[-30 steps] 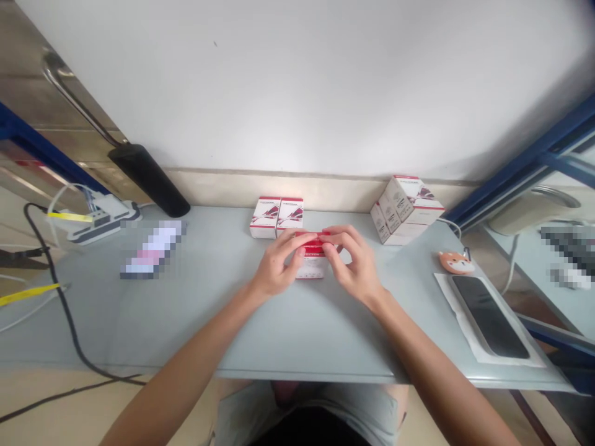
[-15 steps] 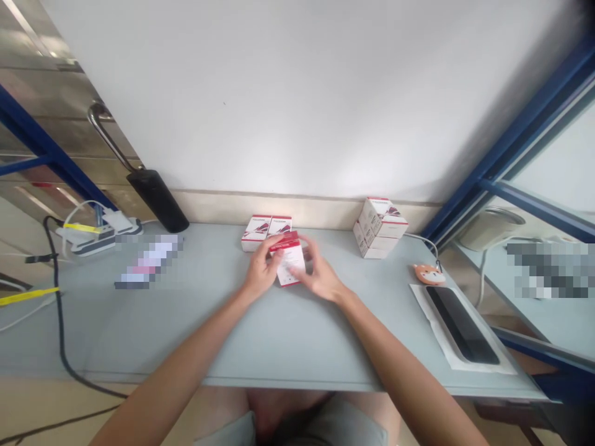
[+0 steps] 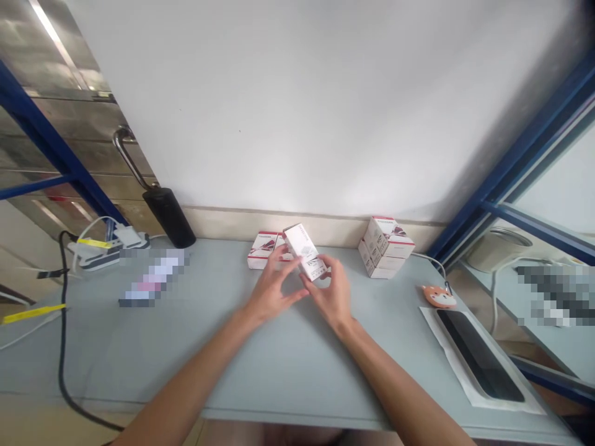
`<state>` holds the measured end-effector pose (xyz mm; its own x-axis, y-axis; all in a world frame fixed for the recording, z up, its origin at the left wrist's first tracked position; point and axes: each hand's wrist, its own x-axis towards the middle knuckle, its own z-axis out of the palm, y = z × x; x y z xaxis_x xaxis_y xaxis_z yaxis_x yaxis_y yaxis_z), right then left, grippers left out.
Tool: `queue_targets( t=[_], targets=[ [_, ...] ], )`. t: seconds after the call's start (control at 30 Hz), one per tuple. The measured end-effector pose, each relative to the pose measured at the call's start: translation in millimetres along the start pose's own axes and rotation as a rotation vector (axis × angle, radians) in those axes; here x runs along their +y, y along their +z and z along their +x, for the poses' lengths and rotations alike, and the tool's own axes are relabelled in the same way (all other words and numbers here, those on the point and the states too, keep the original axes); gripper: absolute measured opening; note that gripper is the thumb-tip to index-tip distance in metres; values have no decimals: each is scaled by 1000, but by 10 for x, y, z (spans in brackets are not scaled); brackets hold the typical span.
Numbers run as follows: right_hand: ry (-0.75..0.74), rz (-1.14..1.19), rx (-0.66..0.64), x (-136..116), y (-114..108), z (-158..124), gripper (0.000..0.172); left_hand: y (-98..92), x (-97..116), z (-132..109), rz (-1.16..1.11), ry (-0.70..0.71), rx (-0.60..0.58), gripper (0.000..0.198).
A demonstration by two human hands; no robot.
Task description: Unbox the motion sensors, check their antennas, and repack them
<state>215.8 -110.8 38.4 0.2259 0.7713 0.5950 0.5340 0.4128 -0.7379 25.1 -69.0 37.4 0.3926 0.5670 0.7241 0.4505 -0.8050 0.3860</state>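
- Fingers of our left hand [image 3: 273, 290] spread open, just beside the white carton [image 3: 304, 251].
- Fingers of our right hand [image 3: 331, 292] close narrowly on the carton's lower end.
- Carton held tilted above the bench [image 3: 186, 371], its upper end overlapping our view of the paired boxes [image 3: 264, 251]; stacked boxes [image 3: 385, 248] stand to its right.

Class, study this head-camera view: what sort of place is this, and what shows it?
Probably a small workroom or office: a grey tabletop, a power strip with cables, and stacked white-and-red product boxes suggest it.
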Motion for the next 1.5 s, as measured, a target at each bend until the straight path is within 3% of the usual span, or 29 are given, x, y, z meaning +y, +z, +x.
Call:
queue_targets(
  t=[0.07, 0.17, 0.23, 0.3, 0.37, 0.43, 0.53, 0.63, 0.77, 0.9, 1.0, 1.2, 1.37, 1.5],
  targets=[
    [-23, 31, 21, 7, 5, -35, 52, -4, 84, -35, -4, 6, -93, 79],
    [-79, 85, -56, -2, 10, -63, 44, -14, 99, -69, -24, -81, -77, 74],
    [-131, 105, -162, -37, 19, -74, 35, -24, 34, -75, -50, -116, -8, 55],
    [-188, 111, -262, -90, 29, -89, 43, -44, -61, -62, -74, -138, 110, 43],
    [-237, 94, -334, -146, 33, -113, 59, -83, -169, -33, -92, -209, 228, 45],
    [-252, 71, -361, -188, 27, -141, 68, -153, -286, 2, -112, -364, 308, 56],
    [-212, 52, -345, -208, 2, -169, 68, -300, -484, 39, -134, -576, 338, 65],
    [-175, 31, -310, -189, -37, -143, 63, -428, -669, 43, -143, -599, 317, 65],
    [-230, -90, -172, -110, -181, 56, 54, -482, -816, 17, -208, -635, 301, 64],
    [-218, -291, 179, 69, -510, 377, 40, -460, -889, -21, -300, -721, 227, 68],
    [-169, -447, 393, 295, -810, 562, 40, -449, -918, -33, -359, -751, 177, 74],
    [32, -616, 498, 789, -1173, 688, 77, -444, -919, -13, -411, -768, 133, 78],
    [143, -532, 445, 815, -1190, 701, 65, -386, -933, 18, -383, -763, 163, 78],
    [134, -308, 632, 652, -1134, 699, 59, -344, -808, 34, -304, -754, 243, 75]
  ],
)
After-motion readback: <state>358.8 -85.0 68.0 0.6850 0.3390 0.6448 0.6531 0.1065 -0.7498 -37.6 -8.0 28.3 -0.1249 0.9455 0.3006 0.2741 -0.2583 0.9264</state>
